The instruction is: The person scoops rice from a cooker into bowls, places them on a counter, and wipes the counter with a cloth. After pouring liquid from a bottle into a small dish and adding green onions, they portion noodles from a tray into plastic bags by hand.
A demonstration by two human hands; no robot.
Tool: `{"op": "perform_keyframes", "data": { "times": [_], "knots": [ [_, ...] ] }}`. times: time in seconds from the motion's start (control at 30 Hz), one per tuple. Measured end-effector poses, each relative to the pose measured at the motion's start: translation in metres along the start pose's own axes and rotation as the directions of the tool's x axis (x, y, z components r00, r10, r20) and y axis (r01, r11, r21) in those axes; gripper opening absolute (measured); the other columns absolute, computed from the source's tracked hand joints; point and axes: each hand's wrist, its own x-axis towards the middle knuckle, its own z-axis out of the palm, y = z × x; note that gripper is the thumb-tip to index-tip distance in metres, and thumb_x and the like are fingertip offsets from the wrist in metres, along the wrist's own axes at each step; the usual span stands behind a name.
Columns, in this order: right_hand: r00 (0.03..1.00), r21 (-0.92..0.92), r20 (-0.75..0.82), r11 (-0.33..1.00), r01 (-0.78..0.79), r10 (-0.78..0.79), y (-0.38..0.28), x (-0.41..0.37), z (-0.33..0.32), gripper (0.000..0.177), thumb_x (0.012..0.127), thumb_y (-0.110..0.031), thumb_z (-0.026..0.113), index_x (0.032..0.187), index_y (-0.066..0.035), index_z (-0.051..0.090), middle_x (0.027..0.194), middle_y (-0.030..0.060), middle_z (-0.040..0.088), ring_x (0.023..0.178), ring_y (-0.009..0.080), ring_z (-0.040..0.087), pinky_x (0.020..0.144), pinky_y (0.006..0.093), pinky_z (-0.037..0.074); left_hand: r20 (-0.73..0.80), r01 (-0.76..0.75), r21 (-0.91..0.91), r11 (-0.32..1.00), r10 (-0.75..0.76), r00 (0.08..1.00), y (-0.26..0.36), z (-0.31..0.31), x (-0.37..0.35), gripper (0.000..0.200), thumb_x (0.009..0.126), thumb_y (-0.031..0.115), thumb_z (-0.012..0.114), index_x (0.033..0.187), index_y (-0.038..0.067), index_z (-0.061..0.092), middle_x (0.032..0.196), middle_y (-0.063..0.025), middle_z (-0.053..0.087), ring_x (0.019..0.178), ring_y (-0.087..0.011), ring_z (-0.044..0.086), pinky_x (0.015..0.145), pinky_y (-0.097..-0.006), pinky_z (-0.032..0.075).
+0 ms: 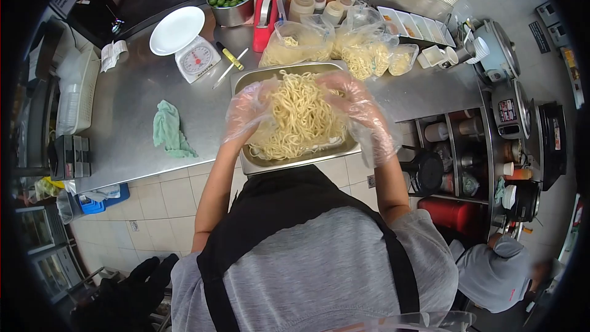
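Two grips, left hand (246,114) and right hand (361,110), seemingly half-closed around noodles (301,120) over tray (251,79).

Gloved hands lift noodles over a tray

The left hand (249,114) and right hand (362,110), in clear gloves, grip a clump of noodles (301,117) above the tray (295,163) at the near edge of the surface (135,104). A cloth (169,129) lies left, with bags (332,43) and a scale (190,49) farther back.
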Motion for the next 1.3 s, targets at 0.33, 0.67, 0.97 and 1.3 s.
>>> {"op": "perform_keyframes", "data": {
  "times": [0.33, 0.67, 0.97, 1.3],
  "knots": [
    [0.994, -0.597, -0.088, 0.796, -0.099, 0.058, 0.074, -0.018, 0.085, 0.057, 0.073, -0.011, 0.066, 0.128, -0.017, 0.051, 0.126, 0.0200, 0.051, 0.113, 0.0300, 0.052, 0.090, 0.0416, 0.046, -0.172, -0.334, 0.367, 0.869, 0.416, 0.893, -0.050, 0.078, 0.013, 0.053, 0.074, 0.012, 0.061, 0.124, 0.000, 0.048, 0.108, -0.0195, 0.059, 0.099, -0.0342, 0.058, 0.085, -0.0401, 0.046],
    [0.944, -0.559, -0.151, 0.813, 0.164, -0.294, -0.014, 0.027, 0.012, 0.035, 0.065, -0.018, 0.080, 0.095, -0.006, 0.067, 0.094, 0.0088, 0.064, 0.084, 0.0224, 0.062, 0.075, 0.0309, 0.049, -0.200, -0.194, -0.121, 0.974, 0.167, 0.966, 0.002, 0.018, -0.013, 0.057, 0.073, 0.011, 0.069, 0.126, 0.010, 0.050, 0.114, -0.0114, 0.059, 0.107, -0.0274, 0.055, 0.091, -0.0366, 0.043],
    [0.981, -0.237, 0.113, 0.963, -0.129, 0.159, 0.017, 0.016, -0.008, 0.040, 0.070, -0.009, 0.074, 0.108, -0.006, 0.062, 0.104, 0.0121, 0.061, 0.095, 0.0225, 0.059, 0.082, 0.0335, 0.049, 0.062, -0.143, 0.187, 0.972, 0.134, 0.989, -0.033, 0.027, -0.001, 0.077, 0.071, 0.013, 0.070, 0.139, 0.011, 0.034, 0.128, -0.0163, 0.050, 0.115, -0.0317, 0.050, 0.096, -0.0382, 0.041],
    [0.997, -0.516, 0.031, 0.854, 0.073, -0.066, 0.108, 0.000, 0.047, 0.069, 0.065, -0.014, 0.078, 0.127, -0.012, 0.049, 0.130, 0.0182, 0.045, 0.120, 0.0323, 0.046, 0.096, 0.0392, 0.046, -0.125, -0.214, -0.132, 0.968, 0.198, 0.972, -0.053, 0.059, 0.003, 0.067, 0.068, 0.011, 0.070, 0.130, 0.009, 0.045, 0.118, -0.0166, 0.057, 0.110, -0.0306, 0.055, 0.092, -0.0389, 0.043]
  ]
}}
